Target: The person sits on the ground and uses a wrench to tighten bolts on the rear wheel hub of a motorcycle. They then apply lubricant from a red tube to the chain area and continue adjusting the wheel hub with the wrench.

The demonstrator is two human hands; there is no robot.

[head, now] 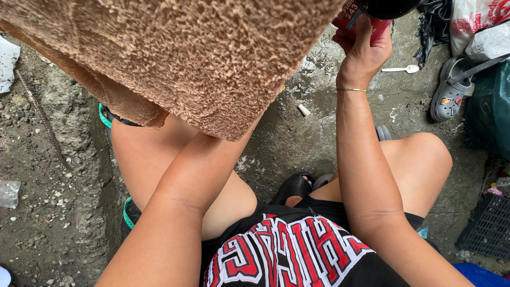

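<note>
A large brown fuzzy mat (175, 48) fills the top left of the view and hangs over my left forearm. My left hand is hidden behind the mat, so I cannot see its fingers. My right hand (364, 50) is raised at the top right, fingers wrapped around a red packet (350, 16) with a dark round object (385, 6) just above it. A thin gold bracelet (351, 89) circles my right wrist. I am squatting, with both knees in view.
Wet concrete ground (297, 133) lies below. A white plastic spoon (402, 69) and a small white stub (303, 110) lie on it. A grey clog (450, 90), bags (478, 21) and a dark crate (489, 226) crowd the right side. Dirt and stones are on the left.
</note>
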